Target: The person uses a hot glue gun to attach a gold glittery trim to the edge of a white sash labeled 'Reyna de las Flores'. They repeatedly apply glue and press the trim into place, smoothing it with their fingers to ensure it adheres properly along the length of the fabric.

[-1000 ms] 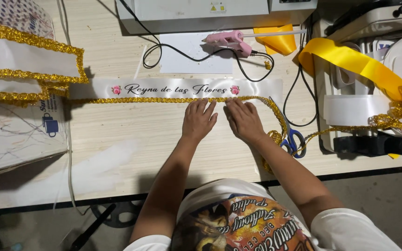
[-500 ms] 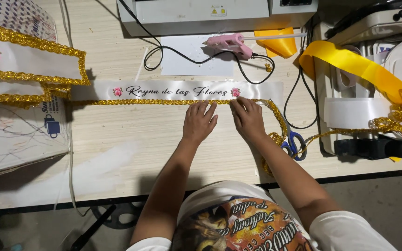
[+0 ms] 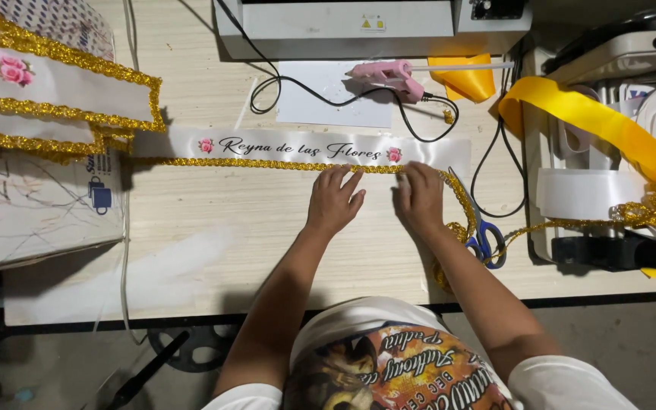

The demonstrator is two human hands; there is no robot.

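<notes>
Head camera looks straight down on a pale wooden table [image 3: 214, 220], and I see both hands pressed flat on the lower edge of a white sash [image 3: 298, 146] that lies across the middle of the table. The left hand [image 3: 334, 201] has its fingers stretched and laid on the gold trim [image 3: 267, 164] that runs along the bottom edge of the sash; it grasps nothing, only presses. The right hand [image 3: 421, 199] is just beside it, also flat, palm down on the same trim, with fingers together and nothing closed inside. The sash carries dark script lettering and a small pink rose at each end of the lettering. To the right of the right hand, the loose part of the trim curls down near blue-handled scissors [image 3: 484, 231]. Above the sash a pink glue gun [image 3: 385, 76] rests on a white sheet, with its black cable looping on the table. A yellow ribbon [image 3: 582, 114] lies at the far right.
</notes>
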